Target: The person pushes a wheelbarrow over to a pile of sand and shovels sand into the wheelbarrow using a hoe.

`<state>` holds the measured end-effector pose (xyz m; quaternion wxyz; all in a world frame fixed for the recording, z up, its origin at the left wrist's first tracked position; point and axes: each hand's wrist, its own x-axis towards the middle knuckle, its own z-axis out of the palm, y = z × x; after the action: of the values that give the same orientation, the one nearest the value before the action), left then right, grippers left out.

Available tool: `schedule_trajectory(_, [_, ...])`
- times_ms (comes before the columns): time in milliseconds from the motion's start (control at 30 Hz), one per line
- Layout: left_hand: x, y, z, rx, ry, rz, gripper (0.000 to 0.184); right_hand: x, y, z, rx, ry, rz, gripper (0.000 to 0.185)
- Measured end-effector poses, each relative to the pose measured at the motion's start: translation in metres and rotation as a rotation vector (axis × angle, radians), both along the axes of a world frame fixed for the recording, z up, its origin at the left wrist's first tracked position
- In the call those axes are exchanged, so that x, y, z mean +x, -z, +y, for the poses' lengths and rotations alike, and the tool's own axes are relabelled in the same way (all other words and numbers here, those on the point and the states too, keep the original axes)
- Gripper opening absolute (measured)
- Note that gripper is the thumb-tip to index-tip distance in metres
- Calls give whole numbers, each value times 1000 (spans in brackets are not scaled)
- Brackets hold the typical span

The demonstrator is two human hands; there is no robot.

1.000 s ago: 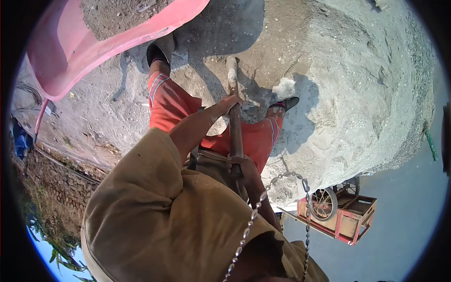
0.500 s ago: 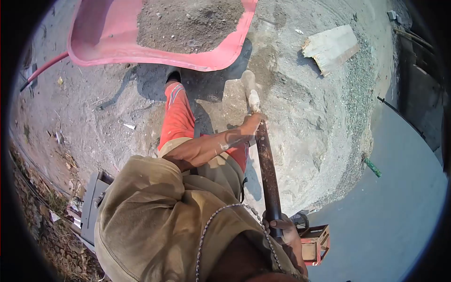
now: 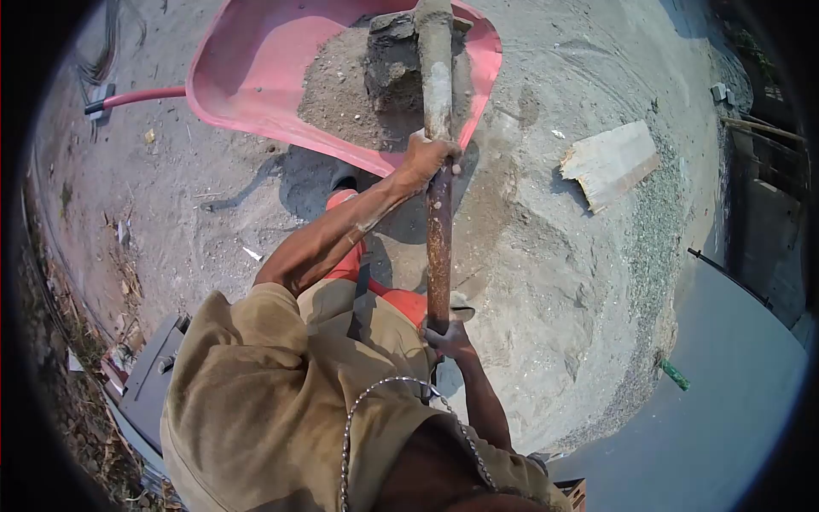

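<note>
A shovel (image 3: 438, 230) with a rusty brown handle runs up and away from my body. My left hand (image 3: 431, 159) is wrapped round the handle close to its pale socket. Around the handle's near end my right hand (image 3: 450, 338) is closed, in front of my waist. The shovel's head reaches over the pink wheelbarrow (image 3: 286, 128), its blade partly hidden by the socket and by grey material. A dark clump of damp sand (image 3: 394, 81) shows at the blade, above the sand (image 3: 328, 90) in the tray.
Pale sand (image 3: 546, 290) covers the ground to the right, edged by gravel (image 3: 644, 247). A broken board (image 3: 610, 165) lies on it. The wheelbarrow's red handle (image 3: 141, 98) sticks out left. A grey box (image 3: 153, 358) stands at lower left, and a smooth grey surface (image 3: 682, 427) spreads at lower right.
The shovel has swung up from the sand on the ground to over the wheelbarrow, carrying sand. Both hands have moved forward with it, and my view has shifted slightly.
</note>
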<state>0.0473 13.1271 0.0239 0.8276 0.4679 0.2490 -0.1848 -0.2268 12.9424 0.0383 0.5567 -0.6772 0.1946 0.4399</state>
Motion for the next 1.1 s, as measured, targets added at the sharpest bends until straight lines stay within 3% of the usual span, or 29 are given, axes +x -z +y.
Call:
schedule_trajectory(33, [3,6,7,24,27,-62,6,5,30,11,-124,-60,-160,24])
schedule_trajectory(100, [1,12,14,71,91,-169,7,17,84,29,-52,38,-334,20])
schedule_trajectory(167, [-13,-3,1,83,174,-249,9,12,117,31,-88,134,-321,22])
schedule_trajectory(300, [-54,-27,-66,-83,380,-278,20,-43,89,-8,-130,246,-313,28])
schedule_trajectory(433, [-124,15,-178,-808,623,7,21,-123,31,-58,-337,522,-442,34])
schedule_trajectory(533, [-166,83,-250,-498,637,200,15,-155,34,-63,-331,753,-123,32])
schedule_trajectory(633, [-177,173,-279,-333,742,435,14,-146,74,-39,-451,727,174,31])
schedule_trajectory(700, [-166,228,-271,-301,853,606,13,-100,100,-23,-188,1049,434,31])
schedule_trajectory(767, [-157,291,-258,76,985,349,16,-83,160,-1,-125,1117,386,29])
schedule_trajectory(833, [-135,331,-244,519,1041,139,20,-78,240,30,-235,963,141,28])
schedule_trajectory(900, [-109,394,-219,799,1119,27,41,-46,283,56,-256,974,70,26])
schedule_trajectory(967, [-82,394,-200,956,1163,17,37,-12,302,63,101,1147,211,25])
schedule_trajectory(1033, [-74,432,-148,535,1190,-421,31,-7,328,71,542,1169,250,24])
schedule_trajectory(1067, [-77,439,-139,562,1215,-291,32,-11,333,70,689,1172,350,23])
schedule_trajectory(1100, [-81,443,-129,590,1239,-156,32,-23,334,71,668,1138,388,23])
